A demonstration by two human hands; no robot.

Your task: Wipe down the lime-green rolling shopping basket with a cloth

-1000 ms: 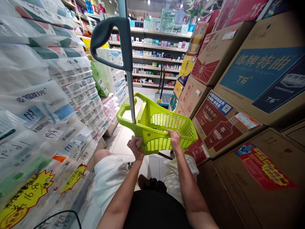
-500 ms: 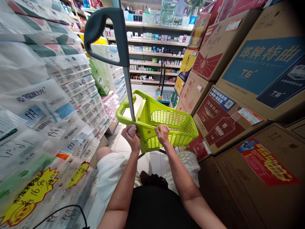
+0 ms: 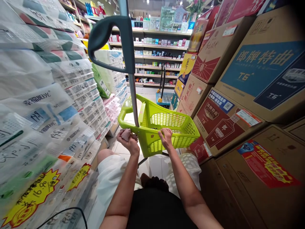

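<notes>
A lime-green rolling shopping basket (image 3: 183, 122) with perforated sides stands in front of my knees. From its left end rises a grey metal pole with a dark loop handle (image 3: 130, 41). My right hand (image 3: 166, 137) is closed over the basket's near rim, fingers curled inside. At the near left corner of the basket, my left hand (image 3: 131, 144) is closed around a crumpled pinkish-grey cloth (image 3: 125, 135). Whether those left fingers also touch the basket, I cannot tell. Nothing lies in the visible part of the basket.
Plastic-wrapped paper packs (image 3: 35, 95) are piled on the left. Stacked cardboard boxes (image 3: 259, 60) line the right. A blue platform trolley (image 3: 164, 97) stands ahead, before shelves of small goods (image 3: 159, 57). A thin black cable (image 3: 69, 209) crosses the lower left.
My left hand has shifted slightly left and down, and more of the cloth shows. The basket sits slightly lower and farther right in view. My right hand keeps its hold on the rim.
</notes>
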